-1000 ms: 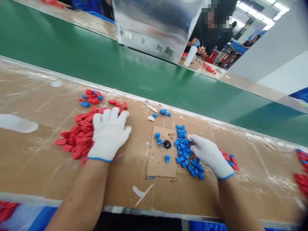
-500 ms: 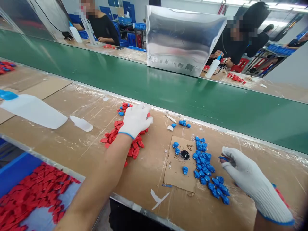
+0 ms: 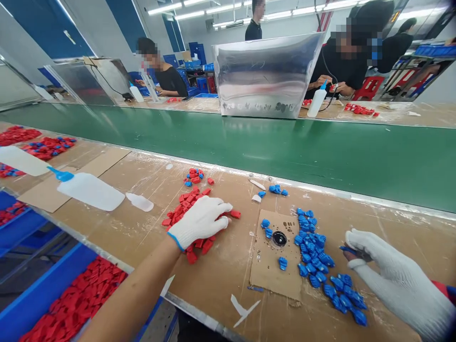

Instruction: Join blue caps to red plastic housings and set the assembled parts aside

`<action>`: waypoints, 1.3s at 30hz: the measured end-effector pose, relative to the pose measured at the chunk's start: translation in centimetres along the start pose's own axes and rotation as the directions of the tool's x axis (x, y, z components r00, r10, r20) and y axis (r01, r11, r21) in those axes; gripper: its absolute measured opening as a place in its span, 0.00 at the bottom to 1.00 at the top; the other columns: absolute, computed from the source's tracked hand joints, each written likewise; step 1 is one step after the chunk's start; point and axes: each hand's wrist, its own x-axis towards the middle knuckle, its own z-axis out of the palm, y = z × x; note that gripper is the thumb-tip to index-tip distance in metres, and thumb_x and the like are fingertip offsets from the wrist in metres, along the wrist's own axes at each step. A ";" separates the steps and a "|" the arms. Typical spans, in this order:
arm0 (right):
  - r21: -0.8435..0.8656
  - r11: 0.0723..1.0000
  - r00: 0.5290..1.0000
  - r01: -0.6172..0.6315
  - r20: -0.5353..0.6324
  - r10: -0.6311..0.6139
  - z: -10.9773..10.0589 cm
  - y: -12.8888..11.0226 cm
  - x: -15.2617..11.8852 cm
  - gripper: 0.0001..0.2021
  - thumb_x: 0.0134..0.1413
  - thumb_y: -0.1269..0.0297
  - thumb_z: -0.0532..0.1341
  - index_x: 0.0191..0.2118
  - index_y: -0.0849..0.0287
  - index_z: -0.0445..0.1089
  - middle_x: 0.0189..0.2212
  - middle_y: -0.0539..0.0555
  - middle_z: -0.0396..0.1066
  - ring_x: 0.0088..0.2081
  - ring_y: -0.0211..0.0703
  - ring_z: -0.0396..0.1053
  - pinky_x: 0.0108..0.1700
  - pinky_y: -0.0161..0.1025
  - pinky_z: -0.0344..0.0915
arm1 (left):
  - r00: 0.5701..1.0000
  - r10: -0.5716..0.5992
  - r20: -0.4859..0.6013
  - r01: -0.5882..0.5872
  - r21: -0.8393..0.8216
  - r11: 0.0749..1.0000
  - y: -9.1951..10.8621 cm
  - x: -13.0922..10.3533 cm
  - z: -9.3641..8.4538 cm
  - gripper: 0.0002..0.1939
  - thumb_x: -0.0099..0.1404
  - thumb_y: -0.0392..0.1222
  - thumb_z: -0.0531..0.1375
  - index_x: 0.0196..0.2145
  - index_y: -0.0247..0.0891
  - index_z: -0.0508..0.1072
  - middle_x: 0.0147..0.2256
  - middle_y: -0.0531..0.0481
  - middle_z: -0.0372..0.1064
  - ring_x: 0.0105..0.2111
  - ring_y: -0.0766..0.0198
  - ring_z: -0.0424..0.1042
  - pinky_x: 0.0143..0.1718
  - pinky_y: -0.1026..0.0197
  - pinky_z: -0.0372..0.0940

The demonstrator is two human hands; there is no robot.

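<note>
My left hand, in a white glove, rests over a pile of red pieces. Its thumb and forefinger reach toward a single red piece; whether they touch it is unclear. At the right, my right hand, also gloved, is curled with a small dark blue item at its bare fingertips, too small to name. Between the hands lie many blue pieces beside a cardboard sheet. On that sheet are a small round dish of dark liquid and several blue pieces.
White bottles lie at the left. A blue bin of red pieces stands below the table's edge. Behind the table runs a green belt, with a metal sheet and people beyond it. White scraps lie near the front edge.
The view has tilted up and shifted. My left hand has moved nearer over the red pile, its fingers now beside a single red piece to the right. My right hand keeps its curled pose.
</note>
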 end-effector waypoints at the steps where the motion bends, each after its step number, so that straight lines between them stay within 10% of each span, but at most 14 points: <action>1: 0.009 1.000 1.000 0.005 -0.008 -0.005 0.0 -0.3 0.1 0.12 0.61 0.61 0.62 0.47 0.49 0.78 0.44 0.55 0.84 0.42 0.53 0.84 0.43 0.43 0.81 | 1.000 -0.009 -0.007 0.010 0.008 1.000 -0.5 0.4 -0.5 0.14 0.73 0.47 0.55 0.48 0.45 0.79 0.44 0.47 0.80 0.45 0.52 0.77 0.47 0.52 0.65; 9: 0.068 0.997 1.000 -0.023 0.009 0.023 -0.6 -2.4 0.5 0.05 0.60 0.67 0.62 0.38 0.51 0.76 0.42 0.57 0.80 0.49 0.55 0.79 0.49 0.45 0.76 | 0.972 -0.236 0.005 0.235 0.095 0.967 -5.7 6.8 -1.3 0.25 0.69 0.36 0.52 0.58 0.42 0.81 0.57 0.35 0.79 0.52 0.44 0.78 0.54 0.46 0.68; 17: 0.158 0.983 0.996 0.091 -0.039 -0.086 -0.5 -3.8 1.2 0.09 0.60 0.74 0.61 0.36 0.52 0.76 0.38 0.53 0.78 0.41 0.47 0.78 0.48 0.43 0.75 | 0.972 -0.210 0.106 0.208 0.024 0.978 -6.4 6.9 0.1 0.22 0.68 0.42 0.54 0.51 0.39 0.84 0.49 0.36 0.83 0.44 0.45 0.81 0.48 0.51 0.72; 27: 0.130 0.982 0.978 0.138 -0.176 -0.114 0.0 -1.9 0.9 0.07 0.63 0.69 0.67 0.41 0.49 0.82 0.44 0.54 0.83 0.48 0.52 0.82 0.48 0.45 0.78 | 0.999 -0.040 0.030 0.044 -0.165 0.985 -3.5 1.6 1.2 0.20 0.69 0.38 0.53 0.51 0.43 0.82 0.52 0.46 0.81 0.52 0.52 0.80 0.55 0.55 0.72; 32: 0.147 0.980 0.980 0.132 -0.168 -0.107 0.4 -2.3 1.3 0.08 0.64 0.69 0.67 0.43 0.49 0.82 0.43 0.53 0.84 0.48 0.51 0.83 0.50 0.46 0.79 | 0.984 -0.017 -0.177 0.008 -0.048 0.999 0.7 2.8 0.0 0.23 0.75 0.33 0.46 0.56 0.35 0.77 0.50 0.36 0.80 0.46 0.47 0.81 0.46 0.49 0.72; 39: 0.180 0.977 0.985 0.114 -0.147 -0.087 0.9 -1.0 0.6 0.09 0.63 0.69 0.67 0.44 0.48 0.81 0.45 0.54 0.83 0.48 0.52 0.82 0.52 0.48 0.79 | 0.973 0.226 -0.043 -0.228 -0.026 0.973 3.5 3.7 1.9 0.14 0.69 0.28 0.59 0.44 0.40 0.82 0.41 0.44 0.82 0.39 0.52 0.82 0.42 0.53 0.69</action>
